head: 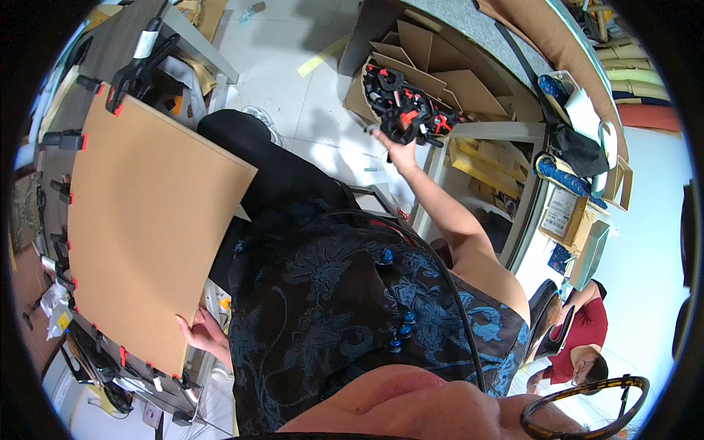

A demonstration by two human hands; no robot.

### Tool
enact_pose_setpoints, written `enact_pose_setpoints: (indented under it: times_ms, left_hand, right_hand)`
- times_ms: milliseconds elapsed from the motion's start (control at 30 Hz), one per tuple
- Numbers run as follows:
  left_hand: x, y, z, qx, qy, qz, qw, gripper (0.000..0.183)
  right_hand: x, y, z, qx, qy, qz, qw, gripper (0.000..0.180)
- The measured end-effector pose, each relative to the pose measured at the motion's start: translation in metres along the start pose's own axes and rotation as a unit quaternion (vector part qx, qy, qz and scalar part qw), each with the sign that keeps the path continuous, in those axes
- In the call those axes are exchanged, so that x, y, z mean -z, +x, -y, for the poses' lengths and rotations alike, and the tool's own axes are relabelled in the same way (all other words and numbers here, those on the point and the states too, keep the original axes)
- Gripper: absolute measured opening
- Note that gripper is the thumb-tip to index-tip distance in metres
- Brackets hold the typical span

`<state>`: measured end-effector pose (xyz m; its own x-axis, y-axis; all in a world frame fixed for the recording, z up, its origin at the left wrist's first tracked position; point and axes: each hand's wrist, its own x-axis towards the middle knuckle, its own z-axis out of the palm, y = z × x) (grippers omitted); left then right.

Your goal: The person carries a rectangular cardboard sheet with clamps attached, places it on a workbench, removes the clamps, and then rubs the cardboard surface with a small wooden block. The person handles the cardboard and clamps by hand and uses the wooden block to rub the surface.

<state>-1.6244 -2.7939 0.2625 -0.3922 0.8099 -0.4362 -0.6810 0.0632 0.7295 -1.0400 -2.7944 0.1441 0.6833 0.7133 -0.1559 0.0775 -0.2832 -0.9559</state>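
At the lower left, my left hand (205,331) pinches the near edge of a large tan board (148,220), thumb on top. Black clamps with red pads (69,141) grip the board's far and side edges along a dark table (99,47). My right hand (402,154) is stretched out to the right, at a carton (357,99) full of black-and-red clamps (382,82). It holds a black-and-red clamp (406,125), slightly blurred, over the carton's near side; its fingers are partly hidden.
Cardboard flaps (467,91) stand beside the clamps. A grey metal frame (495,131) is close to my right forearm, with yellowish pieces (484,165) inside. Rolls, boxes and a black bag (580,148) lie at the right. A person in a red top (586,330) is at the lower right.
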Motion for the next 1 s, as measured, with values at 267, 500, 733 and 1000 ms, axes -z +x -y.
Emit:
enact_pose_setpoints:
  times_ms: [267,500,733,1000]
  left_hand:
    - [-0.003,0.002,-0.012,-0.005,-0.017,0.053,0.998,0.045]
    - [-0.001,-0.007,-0.017,-0.021,-0.032,-0.038,0.999,0.049]
    - [0.026,0.002,-0.031,-0.039,0.002,-0.023,0.999,0.055]
    - [0.016,-0.012,-0.025,-0.022,-0.014,-0.058,0.998,0.056]
  right_hand:
    - [0.031,0.093,-0.017,0.057,-0.059,-0.068,0.994,0.041]
    - [0.093,0.150,-0.033,0.153,-0.453,-0.081,0.875,0.044]
    - [0.087,0.157,-0.067,0.097,-0.538,-0.168,0.820,0.025]
    - [0.078,0.162,-0.036,-0.078,-0.673,-0.057,0.733,0.029]
